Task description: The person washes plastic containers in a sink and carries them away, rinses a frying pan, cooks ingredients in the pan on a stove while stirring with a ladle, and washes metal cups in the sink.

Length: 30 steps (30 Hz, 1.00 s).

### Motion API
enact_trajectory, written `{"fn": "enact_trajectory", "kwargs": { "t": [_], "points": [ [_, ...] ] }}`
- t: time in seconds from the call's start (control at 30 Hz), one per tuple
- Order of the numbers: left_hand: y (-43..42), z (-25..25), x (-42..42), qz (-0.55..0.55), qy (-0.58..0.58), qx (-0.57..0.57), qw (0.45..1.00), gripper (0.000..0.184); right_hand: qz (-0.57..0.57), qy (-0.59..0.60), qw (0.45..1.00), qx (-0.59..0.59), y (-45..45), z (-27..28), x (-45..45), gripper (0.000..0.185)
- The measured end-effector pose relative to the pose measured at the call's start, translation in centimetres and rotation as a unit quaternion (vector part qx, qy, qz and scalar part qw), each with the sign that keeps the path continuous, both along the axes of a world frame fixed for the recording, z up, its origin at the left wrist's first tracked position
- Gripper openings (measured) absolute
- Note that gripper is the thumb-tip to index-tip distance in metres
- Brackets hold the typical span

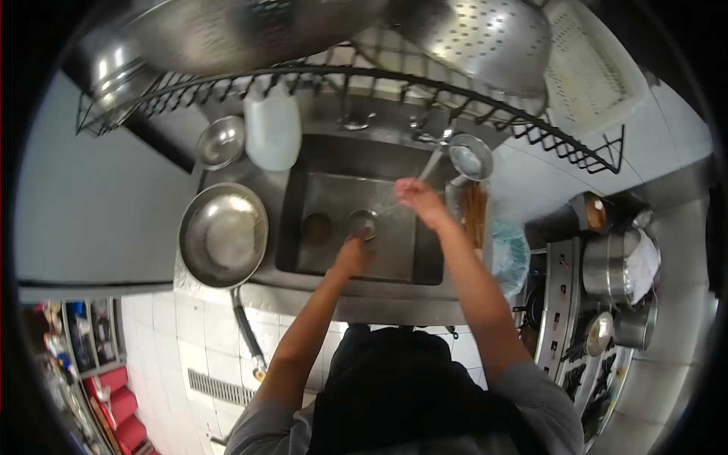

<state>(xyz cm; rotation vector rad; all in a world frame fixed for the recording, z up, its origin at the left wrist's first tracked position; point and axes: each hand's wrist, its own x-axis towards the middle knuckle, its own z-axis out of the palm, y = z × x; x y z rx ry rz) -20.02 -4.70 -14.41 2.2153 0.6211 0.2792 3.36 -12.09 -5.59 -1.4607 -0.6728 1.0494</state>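
Note:
My left hand (352,258) is closed on the rim of a small round metal bowl (364,221), low inside the steel sink (326,271). My right hand (416,199) is up and to the right of it, fingers curled at the lower end of the faucet spout (432,162). Exactly how the fingers sit on the spout is hard to see. Thin streaks of water (387,206) run from beside that hand toward the bowl. A dark round drain (316,228) shows in the sink floor, left of the bowl.
Left of the sink lie a frying pan (224,235), a metal bowl (221,142) and a whitish plastic jug (272,133). On the right are a strainer (470,158), wooden sticks (475,214) and a bag-lined container (509,258). A black wire rack (341,70) hangs overhead; a stove (557,303) stands right.

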Motion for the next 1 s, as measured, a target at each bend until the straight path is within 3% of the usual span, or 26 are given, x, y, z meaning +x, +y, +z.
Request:
{"fn": "enact_trajectory", "kwargs": {
  "t": [0.03, 0.1, 0.13, 0.17, 0.2, 0.23, 0.3, 0.37, 0.4, 0.47, 0.5, 0.57, 0.63, 0.7, 0.73, 0.77, 0.8, 0.87, 0.93, 1.0],
  "points": [
    [0.1, -2.0, 2.0, -0.016, -0.011, -0.002, 1.0, 0.063, 0.026, -0.037, 0.997, 0.067, -1.8, -0.8, -0.3, 0.022],
    [1.0, -6.1, 4.7, -0.009, 0.144, 0.03, 0.989, 0.074, 0.009, -0.103, 0.992, -0.074, -4.8, -0.4, -2.2, 0.021],
    [1.6, -7.1, 5.9, 0.021, 0.172, -0.065, 0.983, 0.059, -0.015, -0.224, 0.967, -0.119, -6.3, 2.6, -4.3, 0.017],
    [2.3, -8.1, 6.9, 0.031, 0.173, -0.064, 0.982, 0.059, -0.023, -0.237, 0.964, -0.116, -8.2, 2.3, -5.4, 0.017],
    [3.2, -9.0, 7.4, 0.054, 0.109, -0.168, 0.978, 0.05, -0.024, -0.245, 0.963, -0.107, -10.0, 1.8, -5.9, 0.016],
    [3.8, -9.3, 7.6, 0.075, 0.043, -0.268, 0.96, 0.042, -0.028, -0.162, 0.98, -0.111, -11.9, 0.6, -5.9, 0.016],
    [2.3, -3.2, 7.5, 0.081, -0.044, -0.19, 0.977, 0.031, -0.049, -0.046, 0.991, -0.118, -14.9, -0.5, -5.5, 0.014],
    [1.1, -1.6, 5.9, 0.036, -0.117, -0.214, 0.969, 0.031, -0.084, 0.01, 0.992, -0.095, -15.3, -0.5, -4.8, 0.014],
    [1.5, 1.6, 3.2, 0.064, -0.108, -0.202, 0.971, 0.031, -0.102, 0.037, 0.991, -0.077, -14.3, -1.0, -4.1, 0.014],
    [-0.1, 10.5, -1.2, 0.137, -0.146, 0.132, 0.971, 0.036, -0.105, 0.017, 0.992, -0.065, -11.3, 0.3, -2.9, 0.016],
    [0.4, 11.5, -4.4, 0.203, -0.162, 0.206, 0.943, 0.042, -0.111, 0.037, 0.992, -0.043, -9.8, 0.8, -2.4, 0.017],
    [1.9, 13.3, -12.0, 0.345, -0.069, 0.277, 0.894, 0.044, -0.123, 0.09, 0.988, 0.001, -6.4, 1.2, -1.0, 0.019],
    [3.2, 13.8, -20.5, 0.473, 0.032, 0.238, 0.848, 0.052, -0.126, 0.147, 0.981, 0.014, -3.7, 1.0, 0.7, 0.021],
    [3.9, 9.1, -29.3, 0.486, 0.113, 0.159, 0.852, 0.049, -0.116, 0.171, 0.978, 0.015, -1.0, 0.9, 2.5, 0.022],
    [3.8, 12.0, -28.8, 0.496, 0.059, -0.14, 0.855, 0.046, -0.093, 0.148, 0.985, -0.012, 0.3, 1.0, 3.0, 0.021],
    [3.2, 14.7, -28.2, 0.46, 0.002, -0.429, 0.777, 0.043, -0.07, 0.124, 0.989, -0.043, 0.8, 0.9, 2.9, 0.02],
    [2.6, 13.9, -28.0, 0.425, -0.07, -0.467, 0.772, 0.026, -0.071, 0.127, 0.988, -0.045, 0.8, 0.4, 2.5, 0.02],
    [2.0, 13.1, -27.3, 0.425, -0.042, -0.396, 0.813, 0.023, -0.027, -0.213, 0.974, -0.072, 0.4, -0.6, 2.1, 0.023],
    [0.5, 14.3, -26.0, 0.425, -0.01, -0.357, 0.832, 0.026, 0.004, -0.425, 0.886, -0.187, -2.4, -0.5, -0.3, 0.029],
    [-1.5, 13.6, -26.0, 0.399, 0.016, -0.343, 0.85, 0.023, 0.03, -0.424, 0.886, -0.186, -6.6, -3.0, -2.8, 0.04]
  ]
}}
